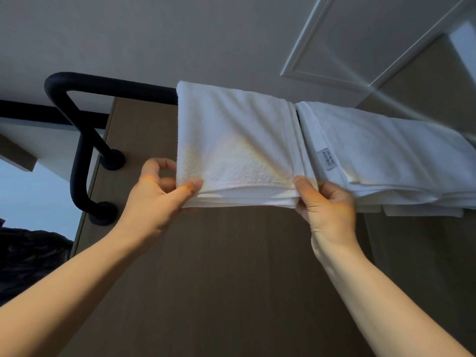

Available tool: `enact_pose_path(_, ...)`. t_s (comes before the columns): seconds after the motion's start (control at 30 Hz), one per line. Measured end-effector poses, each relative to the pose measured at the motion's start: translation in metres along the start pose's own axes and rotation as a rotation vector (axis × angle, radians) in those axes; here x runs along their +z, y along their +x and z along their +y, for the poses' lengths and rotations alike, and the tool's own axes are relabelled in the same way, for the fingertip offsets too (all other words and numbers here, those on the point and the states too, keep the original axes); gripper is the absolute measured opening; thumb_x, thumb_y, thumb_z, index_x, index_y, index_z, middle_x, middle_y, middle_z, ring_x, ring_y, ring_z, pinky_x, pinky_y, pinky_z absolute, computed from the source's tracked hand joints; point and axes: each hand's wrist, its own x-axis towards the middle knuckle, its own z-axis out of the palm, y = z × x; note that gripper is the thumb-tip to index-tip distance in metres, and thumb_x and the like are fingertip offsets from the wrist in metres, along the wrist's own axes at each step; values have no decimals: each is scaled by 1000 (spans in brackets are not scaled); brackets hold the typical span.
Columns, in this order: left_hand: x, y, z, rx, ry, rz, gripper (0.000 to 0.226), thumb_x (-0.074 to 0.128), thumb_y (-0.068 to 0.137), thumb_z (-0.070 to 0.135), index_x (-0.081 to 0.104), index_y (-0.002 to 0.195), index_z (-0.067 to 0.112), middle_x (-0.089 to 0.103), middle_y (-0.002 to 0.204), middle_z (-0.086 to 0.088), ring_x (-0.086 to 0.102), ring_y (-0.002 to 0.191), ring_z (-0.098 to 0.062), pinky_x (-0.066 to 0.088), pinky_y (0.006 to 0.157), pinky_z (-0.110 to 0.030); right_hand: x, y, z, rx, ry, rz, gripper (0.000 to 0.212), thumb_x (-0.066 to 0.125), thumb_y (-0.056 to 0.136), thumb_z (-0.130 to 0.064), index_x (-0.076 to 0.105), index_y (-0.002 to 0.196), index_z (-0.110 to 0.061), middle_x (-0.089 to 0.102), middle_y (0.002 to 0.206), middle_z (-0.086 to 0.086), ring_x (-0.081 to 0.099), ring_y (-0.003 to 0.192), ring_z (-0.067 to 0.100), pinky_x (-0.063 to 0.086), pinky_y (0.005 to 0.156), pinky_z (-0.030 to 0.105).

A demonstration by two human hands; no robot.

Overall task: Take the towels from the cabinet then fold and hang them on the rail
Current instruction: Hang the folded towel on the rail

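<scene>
Hanging step, near its end, I'd say; the folded white terry towel [237, 140] is draped over the black tubular metal rail [116, 86] and I've got it by the bottom hem w/ both hands. My left hand [154, 194] pinches the lower left corner, thumb on the front face, fingers curled behind; my right hand [329, 207] grips the lower right corner the same way, thumb in front, rest of the fingers hidden behind the cloth. Hem layers look stacked fairly even btwn my thumbs; can't see the back half of the towel, so can't tell if front and back hang level.

Just to its right, edges touching or nearly so, a second white folded towel w/ a small grey label [386, 150] lies over the same rail; its bottom layers fan out a bit. Rail's left end is bare and bends down to round mounts on the brown wood-look wall panel [231, 266]; white panelled door [360, 42] top right. Cabinet not in view, so no idea if more towels are left.

Next, prob.: a light even tug down w/ both hands to flatten the face and square the hem, keep the right edge from riding onto the neighbour, then let go; gentle, or the towel slides off the rail.
</scene>
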Motion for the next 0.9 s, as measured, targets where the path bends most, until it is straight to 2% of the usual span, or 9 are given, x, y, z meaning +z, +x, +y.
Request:
enact_pose_path(0.2, 5, 2, -2, -19, -75, -60, 60, 75, 70, 46, 43, 119, 32, 76, 88, 8, 72, 86, -16, 55, 88, -49, 0, 1, 3, 18, 140, 109, 27, 71, 83, 0, 52, 67, -10, 57, 68, 8, 59, 61, 11, 58, 68, 25)
enact_pose_path(0.27, 6, 4, -3, -23, -76, -78, 55, 77, 73, 43, 45, 118, 33, 75, 88, 9, 72, 83, -14, 55, 80, -43, 1, 2, 4, 16, 165, 131, 27, 71, 83, 1, 50, 69, -11, 57, 69, 7, 59, 60, 10, 58, 67, 24)
enact_pose_path(0.37, 3, 5, -1, -5, -42, -85, 39, 72, 83, 36, 46, 112, 38, 74, 85, 15, 71, 75, -5, 52, 62, -23, 3, 1, 8, 24, 142, 135, 24, 71, 85, -2, 51, 73, -11, 57, 71, 6, 59, 62, 10, 58, 69, 25)
enact_pose_path(0.47, -4, 3, 2, -7, -40, -76, 36, 73, 82, 35, 50, 109, 36, 75, 88, 1, 72, 75, -8, 50, 53, -14, 5, 0, 10, 44, 125, 89, 20, 70, 86, -4, 54, 76, -11, 60, 73, 5, 62, 64, 9, 59, 68, 21)
enact_pose_path(0.53, -6, 0, 4, -8, -9, -77, 30, 73, 82, 36, 51, 102, 38, 74, 91, -4, 72, 75, -11, 55, 57, -19, 4, -2, 9, 53, 102, 52, 15, 70, 87, -7, 57, 81, -11, 65, 78, 4, 67, 71, 9, 59, 71, 22)
enact_pose_path(0.6, -7, -2, 3, -12, -12, -88, 28, 72, 82, 36, 52, 101, 35, 74, 96, -7, 73, 81, -18, 60, 72, -31, 0, -4, 7, 97, 88, 22, 13, 70, 87, -10, 59, 93, -10, 70, 94, 10, 70, 88, 17, 59, 82, 30)
enact_pose_path(0.7, -7, -8, 2, -28, -87, -105, 27, 72, 83, 32, 55, 104, 27, 75, 95, -6, 73, 84, -24, 60, 81, -42, -6, -12, 7, 200, 76, -17, 21, 70, 88, -13, 59, 105, -8, 69, 108, 14, 70, 100, 23, 57, 91, 38)
enact_pose_path(0.83, -7, -9, 0, -41, -135, -110, 34, 72, 84, 26, 58, 111, 13, 75, 92, -5, 74, 80, -21, 61, 73, -33, -8, -23, 5, 271, 76, -111, 28, 69, 87, -20, 61, 112, -10, 71, 109, 12, 72, 97, 23, 60, 80, 33)
enact_pose_path(0.9, -5, -6, 0, -61, -169, -121, 36, 72, 84, 20, 58, 114, 7, 73, 97, -11, 73, 82, -24, 61, 69, -28, -5, -22, -2, 297, 111, -125, 24, 68, 87, -22, 64, 108, -12, 74, 102, 8, 74, 90, 20, 61, 71, 27)
